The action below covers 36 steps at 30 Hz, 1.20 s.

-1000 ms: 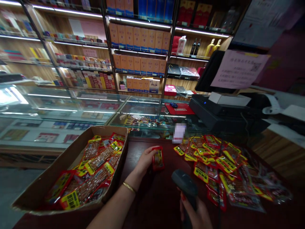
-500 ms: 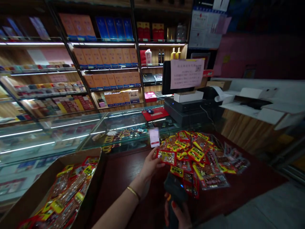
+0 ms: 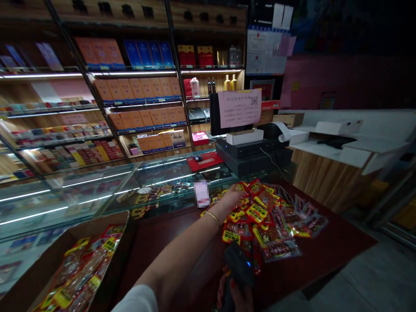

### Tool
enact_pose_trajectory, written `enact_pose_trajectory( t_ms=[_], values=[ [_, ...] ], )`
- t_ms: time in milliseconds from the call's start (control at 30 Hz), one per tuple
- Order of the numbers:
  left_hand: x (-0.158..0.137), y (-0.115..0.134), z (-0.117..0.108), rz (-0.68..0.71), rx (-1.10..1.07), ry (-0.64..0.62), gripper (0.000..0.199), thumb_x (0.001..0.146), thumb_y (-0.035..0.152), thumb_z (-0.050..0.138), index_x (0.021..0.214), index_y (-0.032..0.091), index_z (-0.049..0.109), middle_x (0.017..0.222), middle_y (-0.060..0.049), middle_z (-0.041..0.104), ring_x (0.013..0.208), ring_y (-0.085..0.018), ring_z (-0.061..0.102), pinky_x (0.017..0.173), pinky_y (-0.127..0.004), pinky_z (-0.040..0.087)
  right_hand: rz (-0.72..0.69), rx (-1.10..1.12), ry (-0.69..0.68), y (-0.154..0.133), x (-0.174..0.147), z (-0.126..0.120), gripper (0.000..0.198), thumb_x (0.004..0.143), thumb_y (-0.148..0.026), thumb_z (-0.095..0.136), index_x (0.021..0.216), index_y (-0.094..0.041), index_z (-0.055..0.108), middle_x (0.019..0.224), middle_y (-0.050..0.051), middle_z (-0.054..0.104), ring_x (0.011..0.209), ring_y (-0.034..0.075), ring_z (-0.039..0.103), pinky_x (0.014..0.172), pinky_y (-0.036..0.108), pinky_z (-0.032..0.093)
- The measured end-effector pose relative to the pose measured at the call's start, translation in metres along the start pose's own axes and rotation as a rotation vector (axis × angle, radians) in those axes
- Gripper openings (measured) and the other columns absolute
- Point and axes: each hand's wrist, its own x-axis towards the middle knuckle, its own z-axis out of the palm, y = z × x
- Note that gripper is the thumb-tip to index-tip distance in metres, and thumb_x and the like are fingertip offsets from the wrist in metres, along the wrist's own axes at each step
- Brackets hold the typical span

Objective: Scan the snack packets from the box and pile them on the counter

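My left hand (image 3: 232, 197), with a gold bangle at the wrist, reaches to the far left side of a heap of snack packets (image 3: 260, 212) in red and yellow wrappers. Its fingers go down among the packets, and the back of the hand hides them, so I cannot make out whether one is gripped. In my right hand (image 3: 239, 297), low in the view, is a black barcode scanner (image 3: 238, 261) with a blue light lit. The scanner's head points toward the near edge of the heap.
An open cardboard box (image 3: 125, 221) with similar packets stands at the left. The dark red tabletop (image 3: 156, 247) meets a glass display counter (image 3: 120, 177). Behind the heap are a monitor (image 3: 214, 112), a mouse (image 3: 198, 158) on a red mat, and a blurred-out card (image 3: 202, 193). Stocked shelves line the wall.
My left hand has moved away from the red packet at the heap's near left and farther over the heap. My right hand still holds the scanner. The view has tilted up slightly.
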Motion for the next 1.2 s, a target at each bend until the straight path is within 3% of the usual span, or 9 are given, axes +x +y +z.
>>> enact_pose_trajectory(
  t_ms=[133,267,333,433,567,767,933,1067,1200],
  values=[
    [-0.079,-0.011,-0.090,0.372,0.270,0.034,0.065,0.080,0.012,0.070,0.142,0.021,0.055,0.139,-0.014,0.065,0.125,-0.025,0.062,0.104,-0.038,0.051,0.050,-0.057,-0.015,-0.007,-0.007,-0.003,0.051,0.065,-0.063,0.087,0.091,-0.023,0.069,0.051,-0.006,0.065,0.036,0.010,0.054,0.037,0.020,0.043],
    [-0.181,0.011,-0.219,0.602,0.837,0.327,0.049,0.087,0.023,0.063,0.136,0.021,0.061,0.139,-0.012,0.064,0.128,-0.026,0.060,0.109,-0.042,0.048,0.073,-0.116,-0.056,-0.011,-0.007,-0.006,0.045,0.071,-0.056,0.085,0.096,-0.023,0.069,0.056,-0.007,0.067,0.041,0.009,0.058,0.041,0.017,0.046],
    [-0.224,0.028,-0.284,0.487,1.124,0.515,0.042,0.089,0.024,0.059,0.130,0.019,0.064,0.135,-0.011,0.067,0.126,-0.026,0.061,0.110,-0.041,0.047,0.093,-0.154,-0.069,-0.010,-0.003,-0.011,0.043,0.073,-0.054,0.084,0.097,-0.022,0.068,0.055,-0.007,0.066,0.042,0.010,0.058,0.044,0.018,0.049],
    [-0.268,0.043,-0.365,0.021,1.501,0.634,0.044,0.088,0.027,0.060,0.130,0.016,0.064,0.134,-0.015,0.068,0.124,-0.030,0.063,0.106,-0.039,0.048,0.118,-0.225,-0.130,-0.007,0.004,-0.019,0.042,0.072,-0.052,0.085,0.095,-0.022,0.067,0.056,-0.005,0.067,0.044,0.012,0.060,0.045,0.022,0.051],
    [-0.292,0.029,-0.415,-0.320,1.599,0.588,0.047,0.069,0.027,0.078,0.114,0.015,0.071,0.109,-0.017,0.077,0.101,-0.034,0.072,0.085,-0.037,0.053,0.155,-0.229,-0.109,-0.004,0.008,-0.028,0.045,0.070,-0.051,0.086,0.098,-0.023,0.065,0.057,-0.006,0.067,0.046,0.013,0.059,0.047,0.023,0.053],
    [-0.305,0.023,-0.413,-0.306,1.591,0.626,0.017,0.066,0.023,0.075,0.082,0.019,0.072,0.088,-0.010,0.076,0.090,-0.029,0.070,0.076,-0.030,0.048,0.113,-0.296,-0.070,-0.002,0.011,-0.031,0.044,0.071,-0.051,0.085,0.100,-0.024,0.066,0.056,-0.007,0.065,0.047,0.012,0.058,0.049,0.022,0.052],
    [-0.317,0.046,-0.363,0.158,1.228,0.835,0.031,0.087,0.045,0.056,0.095,0.019,0.072,0.092,-0.008,0.073,0.088,-0.025,0.067,0.078,-0.032,0.050,0.147,-0.305,-0.074,0.000,0.013,-0.029,0.048,0.065,-0.054,0.088,0.095,-0.022,0.067,0.056,-0.005,0.067,0.043,0.016,0.058,0.043,0.027,0.052],
    [-0.287,0.019,-0.287,0.290,0.392,0.495,0.048,0.081,0.053,0.067,0.113,0.017,0.070,0.091,-0.006,0.076,0.076,-0.020,0.068,0.070,-0.029,0.054,0.120,-0.308,-0.093,0.002,0.010,-0.027,0.044,0.074,-0.052,0.084,0.103,-0.023,0.066,0.059,-0.006,0.067,0.044,0.012,0.058,0.045,0.022,0.050],
    [-0.214,-0.034,-0.236,0.233,0.003,0.260,0.043,0.072,0.039,0.079,0.107,0.014,0.075,0.094,-0.009,0.078,0.075,-0.018,0.070,0.071,-0.027,0.054,0.110,-0.342,-0.077,0.001,0.009,-0.029,0.046,0.069,-0.054,0.087,0.100,-0.024,0.068,0.060,-0.004,0.069,0.045,0.014,0.059,0.045,0.023,0.050]
  ],
)
